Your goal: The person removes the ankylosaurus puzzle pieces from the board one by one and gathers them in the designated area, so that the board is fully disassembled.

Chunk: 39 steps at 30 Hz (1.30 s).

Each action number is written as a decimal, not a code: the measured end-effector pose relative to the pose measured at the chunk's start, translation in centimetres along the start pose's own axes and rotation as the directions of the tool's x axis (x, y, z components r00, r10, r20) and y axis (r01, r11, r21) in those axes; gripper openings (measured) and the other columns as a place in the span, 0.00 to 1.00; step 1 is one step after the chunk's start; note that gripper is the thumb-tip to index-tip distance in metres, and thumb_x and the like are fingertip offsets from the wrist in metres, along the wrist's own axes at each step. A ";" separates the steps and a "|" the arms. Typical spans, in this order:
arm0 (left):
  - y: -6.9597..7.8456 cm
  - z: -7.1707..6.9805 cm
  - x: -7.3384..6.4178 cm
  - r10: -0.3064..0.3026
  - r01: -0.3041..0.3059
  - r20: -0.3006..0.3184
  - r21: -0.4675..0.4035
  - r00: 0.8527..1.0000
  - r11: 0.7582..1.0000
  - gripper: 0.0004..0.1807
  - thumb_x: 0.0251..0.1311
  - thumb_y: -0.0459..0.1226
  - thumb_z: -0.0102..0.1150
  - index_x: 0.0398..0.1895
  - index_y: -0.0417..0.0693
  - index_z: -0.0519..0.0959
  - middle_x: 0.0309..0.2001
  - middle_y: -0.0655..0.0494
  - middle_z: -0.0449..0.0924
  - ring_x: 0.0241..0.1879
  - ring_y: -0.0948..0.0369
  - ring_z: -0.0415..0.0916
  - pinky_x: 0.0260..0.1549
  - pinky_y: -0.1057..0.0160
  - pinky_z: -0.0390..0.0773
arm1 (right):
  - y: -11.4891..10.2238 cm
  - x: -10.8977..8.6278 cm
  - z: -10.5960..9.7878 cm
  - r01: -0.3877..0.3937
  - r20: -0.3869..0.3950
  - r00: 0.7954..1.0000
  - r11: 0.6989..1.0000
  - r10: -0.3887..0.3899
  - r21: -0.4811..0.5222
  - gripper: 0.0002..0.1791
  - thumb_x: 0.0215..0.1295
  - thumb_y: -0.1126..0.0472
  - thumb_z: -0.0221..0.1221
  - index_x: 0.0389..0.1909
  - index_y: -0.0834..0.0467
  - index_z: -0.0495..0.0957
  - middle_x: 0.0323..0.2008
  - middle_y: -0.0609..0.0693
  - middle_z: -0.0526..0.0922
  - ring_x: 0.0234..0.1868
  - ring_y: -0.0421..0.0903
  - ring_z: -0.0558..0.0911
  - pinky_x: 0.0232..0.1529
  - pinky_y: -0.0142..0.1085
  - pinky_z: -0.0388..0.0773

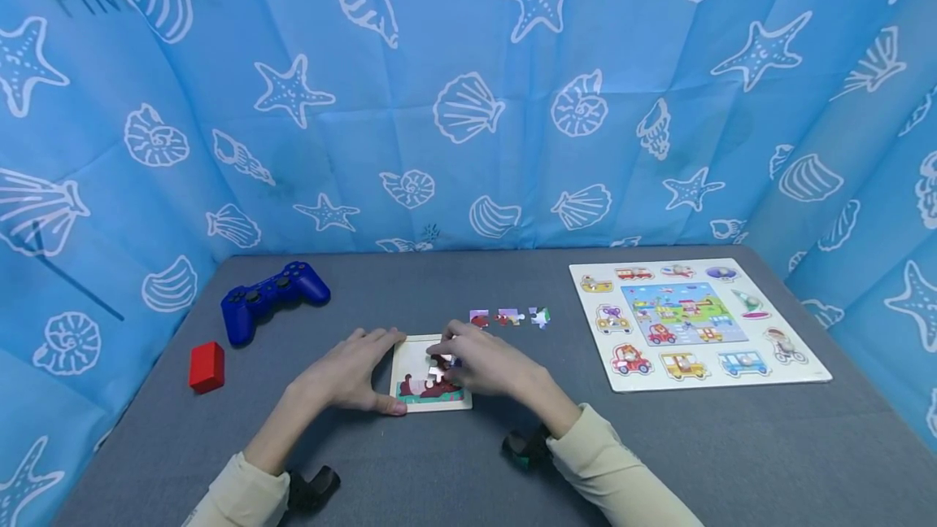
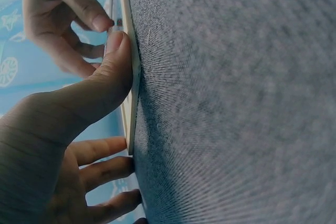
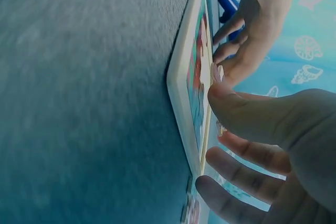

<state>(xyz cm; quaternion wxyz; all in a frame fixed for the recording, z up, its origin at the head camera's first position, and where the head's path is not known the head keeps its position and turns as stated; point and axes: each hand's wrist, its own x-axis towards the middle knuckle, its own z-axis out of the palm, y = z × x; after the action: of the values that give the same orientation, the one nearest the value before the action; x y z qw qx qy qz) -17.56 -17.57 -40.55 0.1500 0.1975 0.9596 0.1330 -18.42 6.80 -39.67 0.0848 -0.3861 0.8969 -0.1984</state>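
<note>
A small jigsaw tray [image 1: 417,346] with a pale wooden rim lies on the table, its near part filled with brown, pink and green picture pieces. My left hand [image 1: 342,372] holds it along the left side, thumb at the near corner and forefinger at the far one. Over the tray's right half, my right hand [image 1: 485,360] pinches a jigsaw piece [image 3: 217,72] between thumb and fingers. That piece is tilted just above the tray and partly hidden by the fingers. Behind the right hand lie several loose jigsaw pieces [image 1: 510,316] with red and purple print.
A blue game controller [image 1: 274,297] lies at the back left, with a red block [image 1: 207,368] nearer the left edge. To the right is a large white picture puzzle board [image 1: 611,376] with vehicle pieces. A blue shell-print curtain [image 1: 468,161] closes off the back of the grey table [image 1: 439,470].
</note>
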 end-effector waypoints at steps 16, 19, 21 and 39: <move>0.2 -0.1 -0.3 0.015 -0.015 0.006 0.009 1.000 1.000 0.57 0.43 0.65 0.77 0.75 0.49 0.65 0.74 0.41 0.67 0.70 0.38 0.66 0.64 0.31 0.69 | 3.2 -2.9 -2.1 0.015 -0.057 0.998 0.996 -0.020 -0.087 0.19 0.66 0.67 0.66 0.59 0.60 0.83 0.50 0.55 0.81 0.49 0.49 0.81 0.51 0.45 0.80; 0.2 -0.2 -0.3 0.016 -0.016 0.002 0.010 1.000 1.000 0.58 0.43 0.64 0.77 0.75 0.48 0.65 0.74 0.40 0.68 0.70 0.38 0.66 0.64 0.31 0.69 | 4.0 -3.6 -2.4 -0.026 -0.043 0.999 0.996 0.023 -0.081 0.21 0.67 0.67 0.65 0.61 0.58 0.82 0.50 0.55 0.81 0.49 0.49 0.80 0.51 0.47 0.80; 0.2 -0.2 -0.4 0.014 -0.014 0.000 0.010 1.000 1.000 0.58 0.43 0.64 0.77 0.75 0.48 0.65 0.74 0.41 0.68 0.70 0.38 0.66 0.64 0.31 0.69 | 4.5 -4.0 -2.5 -0.042 -0.038 0.999 0.995 0.039 -0.087 0.21 0.67 0.68 0.65 0.61 0.58 0.82 0.51 0.55 0.81 0.48 0.48 0.80 0.51 0.46 0.80; 0.2 -0.2 -0.4 0.012 -0.012 0.000 0.006 1.000 1.000 0.57 0.43 0.65 0.77 0.75 0.49 0.66 0.74 0.40 0.68 0.69 0.38 0.67 0.64 0.30 0.68 | 6.5 -6.0 -3.4 -0.122 0.008 0.992 0.990 0.123 -0.076 0.21 0.67 0.71 0.62 0.60 0.61 0.82 0.53 0.58 0.82 0.53 0.53 0.81 0.56 0.52 0.79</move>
<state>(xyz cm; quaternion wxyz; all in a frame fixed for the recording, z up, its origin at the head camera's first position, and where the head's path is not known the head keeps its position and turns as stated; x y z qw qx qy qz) -17.21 -17.61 -40.19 0.1484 0.2038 0.9588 0.1310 -19.59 16.24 -39.35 0.0878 -0.3343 0.9253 -0.1563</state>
